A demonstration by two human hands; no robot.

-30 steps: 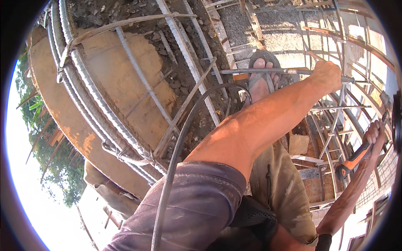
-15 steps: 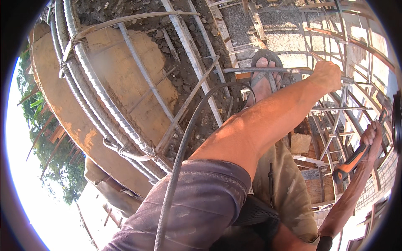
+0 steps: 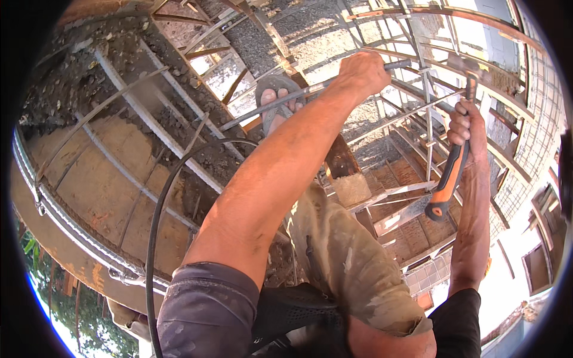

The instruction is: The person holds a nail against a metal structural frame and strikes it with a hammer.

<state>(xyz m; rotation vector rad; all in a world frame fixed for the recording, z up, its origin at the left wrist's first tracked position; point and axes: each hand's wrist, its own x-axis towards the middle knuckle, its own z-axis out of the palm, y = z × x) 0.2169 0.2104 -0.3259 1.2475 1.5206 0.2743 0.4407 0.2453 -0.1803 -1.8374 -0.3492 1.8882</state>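
My left hand (image 3: 364,74) is wrapped round a grey metal bar (image 3: 313,89), close to its right end. The bar slants down to the left, across the sandalled foot (image 3: 276,98), toward the rubble. In my right hand (image 3: 467,128), to the right of the bar's end, is a hammer (image 3: 449,182) with an orange and black handle. The fingers close round the upper part of the handle. The hammer's head points away from me and is smeared by motion. A gap separates the hammer from the bar.
Ribbed steel bars (image 3: 158,134) cross the rubble (image 3: 65,68) at the left, beside a curved tan panel (image 3: 95,179). A black cable (image 3: 156,238) loops near my left arm. Thin rods and wooden strips form a lattice (image 3: 427,113) at the right. A wooden block (image 3: 351,190) lies below my foot.
My view has swung to the right. My right hand has raised the hammer, and its head now shows. My left hand keeps its hold on the bar.
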